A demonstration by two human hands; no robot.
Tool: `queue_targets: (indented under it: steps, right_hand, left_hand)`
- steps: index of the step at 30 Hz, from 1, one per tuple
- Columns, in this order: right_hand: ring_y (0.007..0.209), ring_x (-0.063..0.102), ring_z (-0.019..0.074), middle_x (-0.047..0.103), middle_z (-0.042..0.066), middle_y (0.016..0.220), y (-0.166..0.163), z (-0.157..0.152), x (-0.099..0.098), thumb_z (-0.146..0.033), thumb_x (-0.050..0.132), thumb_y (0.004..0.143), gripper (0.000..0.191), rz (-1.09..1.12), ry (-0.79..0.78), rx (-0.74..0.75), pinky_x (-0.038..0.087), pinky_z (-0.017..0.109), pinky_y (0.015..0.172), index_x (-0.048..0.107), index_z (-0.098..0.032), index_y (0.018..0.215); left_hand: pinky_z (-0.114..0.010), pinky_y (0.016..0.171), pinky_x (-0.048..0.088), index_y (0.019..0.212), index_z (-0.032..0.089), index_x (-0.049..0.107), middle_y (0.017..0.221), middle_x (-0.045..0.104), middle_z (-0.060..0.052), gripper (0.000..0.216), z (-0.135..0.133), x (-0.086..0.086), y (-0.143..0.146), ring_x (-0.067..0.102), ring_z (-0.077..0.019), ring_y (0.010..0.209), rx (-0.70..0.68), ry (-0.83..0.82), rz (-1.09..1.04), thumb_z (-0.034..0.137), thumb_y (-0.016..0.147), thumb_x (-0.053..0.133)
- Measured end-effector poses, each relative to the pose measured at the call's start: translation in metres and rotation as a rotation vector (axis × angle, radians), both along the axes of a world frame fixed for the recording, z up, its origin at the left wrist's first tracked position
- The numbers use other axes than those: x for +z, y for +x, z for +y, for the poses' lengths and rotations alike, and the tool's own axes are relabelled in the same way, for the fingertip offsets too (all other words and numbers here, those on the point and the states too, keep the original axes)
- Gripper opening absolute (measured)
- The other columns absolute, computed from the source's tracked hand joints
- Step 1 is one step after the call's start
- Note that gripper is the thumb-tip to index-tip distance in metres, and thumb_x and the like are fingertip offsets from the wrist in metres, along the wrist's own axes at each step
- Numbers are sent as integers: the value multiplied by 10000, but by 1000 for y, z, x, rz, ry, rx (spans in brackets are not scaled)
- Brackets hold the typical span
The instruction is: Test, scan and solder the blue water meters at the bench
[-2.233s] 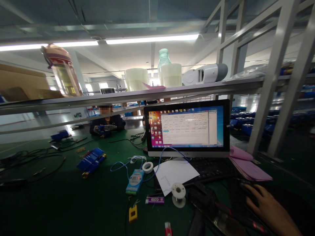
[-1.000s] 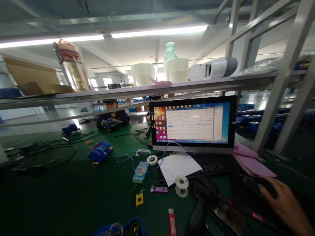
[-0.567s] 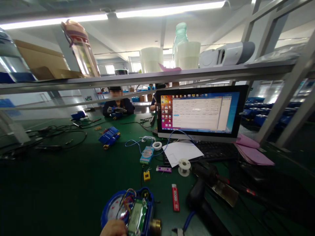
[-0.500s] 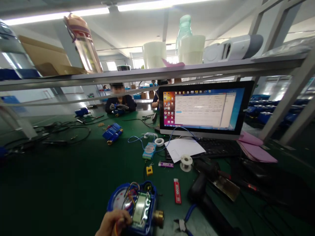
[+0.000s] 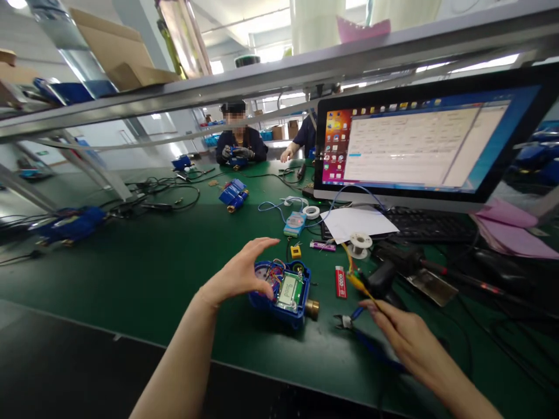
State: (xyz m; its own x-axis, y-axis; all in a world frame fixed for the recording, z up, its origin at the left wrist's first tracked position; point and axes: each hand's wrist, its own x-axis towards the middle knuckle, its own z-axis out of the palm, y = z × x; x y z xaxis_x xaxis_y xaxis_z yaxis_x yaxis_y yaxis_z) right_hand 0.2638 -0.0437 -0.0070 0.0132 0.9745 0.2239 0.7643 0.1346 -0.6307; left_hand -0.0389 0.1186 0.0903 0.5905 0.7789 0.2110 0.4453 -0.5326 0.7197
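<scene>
1. A blue meter (image 5: 293, 302) lies opened on the green counter (image 5: 144, 262). Its small green display and a bunch of coloured wires face up, and a brass fitting sticks out on its right side.
2. The left hand (image 5: 239, 274) hangs over the left part of the blue meter, released, with fingers curved and spread and thumb apart. I cannot tell whether it touches the casing.
3. The right hand (image 5: 404, 336) is to the right of the blue meter and nearer the person. Its fingertips pinch a thin yellow lead (image 5: 357, 281), which rises up and back from them.
4. Blue-handled pliers (image 5: 347, 320) lie on the counter between the blue meter and the right hand, just beside the fingertips.
5. A red lighter (image 5: 340, 281) lies just right of the blue meter. A white solder spool (image 5: 358, 242) stands beyond the lighter.
6. Further back and to the right of the blue meter stands a lit monitor (image 5: 419, 145). A black keyboard (image 5: 430, 226) and a white sheet (image 5: 356, 221) lie below it.
7. Well beyond the blue meter, at the far side of the counter, a co-worker (image 5: 238, 145) in dark clothing holds a blue item in gloved hands.
</scene>
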Motion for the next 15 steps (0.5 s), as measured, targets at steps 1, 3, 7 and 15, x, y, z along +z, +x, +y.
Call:
queue_targets:
  steps: [1, 3, 7, 15]
  right_hand:
    - [766, 641, 199, 652, 45, 892, 13, 9, -2, -449, 258, 1001, 488, -114, 14, -33, 516, 253, 640, 666, -187, 1058]
    - [714, 635, 240, 642, 74, 858, 31, 24, -7, -462, 274, 952, 509, -221, 37, -86, 523, 326, 618, 670, -154, 1034]
    - [807, 590, 290, 568, 135, 962, 33, 35, -9, -472, 292, 924, 549, -304, 151, -173, 505, 415, 668, 614, -83, 1141]
    - [1011, 522, 253, 493, 119, 1139, -35, 12, 20, -341, 336, 1042, 324, -392, 613, 47, 423, 394, 870, 517, -124, 1200]
  left_hand:
    - [-504, 1124, 336, 1254, 265, 554, 1340, 549, -74, 984, 9, -7, -8, 480, -315, 1284, -29, -59, 13, 432, 356, 918]
    - [-487, 1036, 450, 1251, 232, 561, 1282, 598, -101, 978, 16, -24, -24, 574, -314, 1186, -105, -181, 10, 501, 370, 893]
    - [-432, 972, 510, 1276, 195, 520, 1305, 581, -137, 982, -5, -58, -41, 611, -306, 1137, -140, -264, -109, 553, 428, 860]
    - [-404, 1021, 469, 1217, 179, 523, 1220, 609, -100, 772, -48, -92, -18, 604, -267, 1103, 412, -11, -191, 407, 534, 803]
